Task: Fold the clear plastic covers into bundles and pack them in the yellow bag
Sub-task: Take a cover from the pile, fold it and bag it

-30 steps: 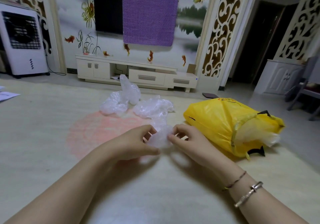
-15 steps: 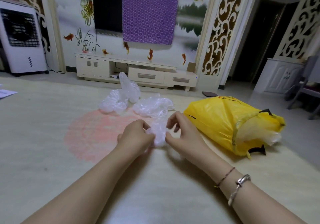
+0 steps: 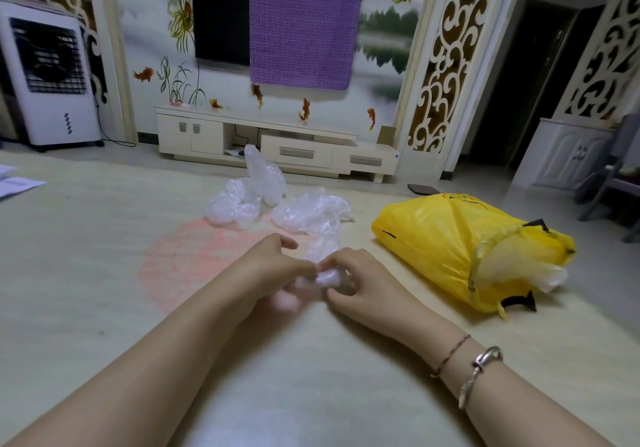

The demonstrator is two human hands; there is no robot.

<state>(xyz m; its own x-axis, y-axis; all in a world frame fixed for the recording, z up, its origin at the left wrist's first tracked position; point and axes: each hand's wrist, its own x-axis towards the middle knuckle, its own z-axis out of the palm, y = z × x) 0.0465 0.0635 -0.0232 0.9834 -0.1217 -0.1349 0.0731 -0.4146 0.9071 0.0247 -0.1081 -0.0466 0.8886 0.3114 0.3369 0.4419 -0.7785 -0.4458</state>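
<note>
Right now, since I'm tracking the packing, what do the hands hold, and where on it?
Both hands, left hand and right hand, pinch one small clear plastic cover between them at its opposite ends, bunching it up.

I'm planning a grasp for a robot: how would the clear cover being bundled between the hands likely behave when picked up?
The cover is probably floppy: it crumples into a small wad between the left hand and right hand. It looks thin and translucent, so likely very light. The loose covers on the floor puff up unevenly, so a bundle may spring open if released.
</note>
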